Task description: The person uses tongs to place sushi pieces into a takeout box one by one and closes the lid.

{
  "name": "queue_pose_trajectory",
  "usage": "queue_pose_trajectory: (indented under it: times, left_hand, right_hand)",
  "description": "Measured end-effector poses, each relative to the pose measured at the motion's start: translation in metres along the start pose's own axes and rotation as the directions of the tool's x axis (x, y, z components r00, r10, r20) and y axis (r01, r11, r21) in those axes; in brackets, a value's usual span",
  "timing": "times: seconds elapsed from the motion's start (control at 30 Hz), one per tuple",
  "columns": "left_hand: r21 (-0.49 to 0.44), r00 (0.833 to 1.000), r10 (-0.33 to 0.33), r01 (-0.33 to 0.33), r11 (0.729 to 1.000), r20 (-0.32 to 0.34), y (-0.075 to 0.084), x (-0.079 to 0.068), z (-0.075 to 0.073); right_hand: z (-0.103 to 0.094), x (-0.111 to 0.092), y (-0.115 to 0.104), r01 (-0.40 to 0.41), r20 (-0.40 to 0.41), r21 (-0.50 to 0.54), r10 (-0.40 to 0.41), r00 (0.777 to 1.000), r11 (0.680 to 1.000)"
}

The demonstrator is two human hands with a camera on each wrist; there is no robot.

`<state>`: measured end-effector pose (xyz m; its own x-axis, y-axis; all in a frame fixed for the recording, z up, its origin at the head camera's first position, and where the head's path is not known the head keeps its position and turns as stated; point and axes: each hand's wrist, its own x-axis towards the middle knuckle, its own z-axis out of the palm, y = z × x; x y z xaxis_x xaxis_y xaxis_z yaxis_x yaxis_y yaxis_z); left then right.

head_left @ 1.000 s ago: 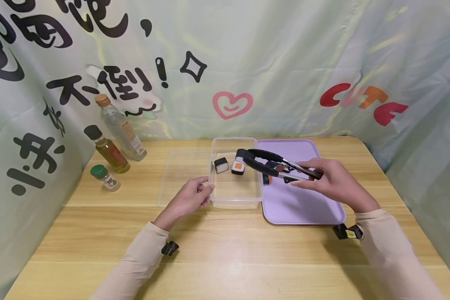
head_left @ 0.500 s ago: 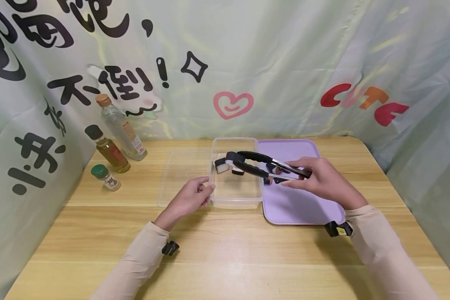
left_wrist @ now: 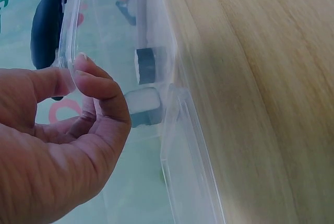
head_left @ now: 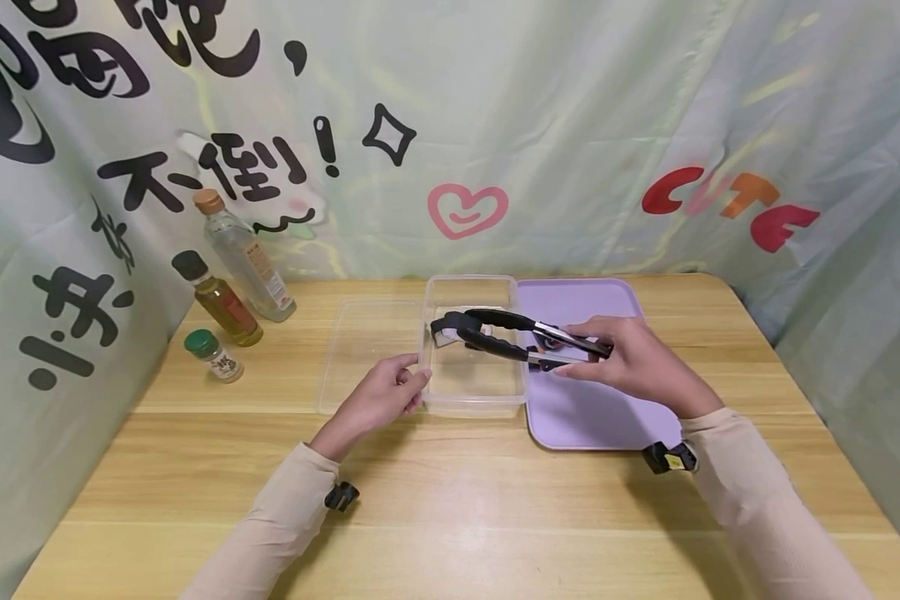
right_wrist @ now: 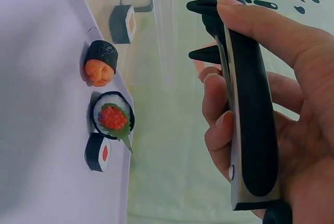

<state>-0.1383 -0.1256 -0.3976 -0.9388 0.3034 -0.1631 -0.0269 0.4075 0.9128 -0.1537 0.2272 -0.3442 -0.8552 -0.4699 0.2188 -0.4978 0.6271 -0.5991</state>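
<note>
My left hand (head_left: 378,398) pinches the left rim of a clear plastic container (head_left: 474,403) between thumb and fingers. My right hand (head_left: 645,362) grips a pair of black-and-steel tongs (head_left: 498,345) from the right side. The tongs' black ends reach over the container and overlap the sushi pieces inside. Two pieces show there in the left wrist view: a dark-wrapped roll (left_wrist: 148,66) and a pale-topped piece (left_wrist: 145,101) beside it. On the purple tray (head_left: 607,425) lie an orange-topped roll (right_wrist: 100,72), a red-roe roll (right_wrist: 112,117) and a small roll (right_wrist: 99,152).
A clear lid (head_left: 360,321) lies flat left of the container. Further left stand a tall clear bottle (head_left: 251,267), an oil bottle (head_left: 228,310) and a green-capped shaker (head_left: 216,358). A printed curtain (head_left: 570,167) hangs behind the wooden table (head_left: 450,517).
My right hand has moved left and slightly down with the tongs, whose ends went from above the orange-centred roll to over the pale-topped piece. My left hand stays on the rim.
</note>
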Motion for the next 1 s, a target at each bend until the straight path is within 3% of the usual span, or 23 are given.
queue_pose_trajectory:
  times: [0.43, 0.6, 1.0]
  left_hand:
    - [-0.008, 1.0, -0.011, 0.011, 1.0, 0.005, -0.001, 0.0, 0.0]
    - [-0.022, 1.0, 0.017, -0.017, 1.0, 0.01, -0.003, 0.001, -0.001]
    - [-0.029, 0.999, 0.037, -0.036, 0.999, 0.016, -0.004, 0.001, 0.0]
  right_hand:
    - [-0.006, -0.008, 0.002, -0.043, -0.016, 0.024, 0.043, 0.999, 0.999]
    - [-0.011, -0.014, 0.007, -0.057, -0.036, 0.004, 0.057, 0.998, 0.998]
    - [-0.025, -0.032, 0.02, -0.212, -0.044, -0.013, 0.211, 0.977, 0.977]
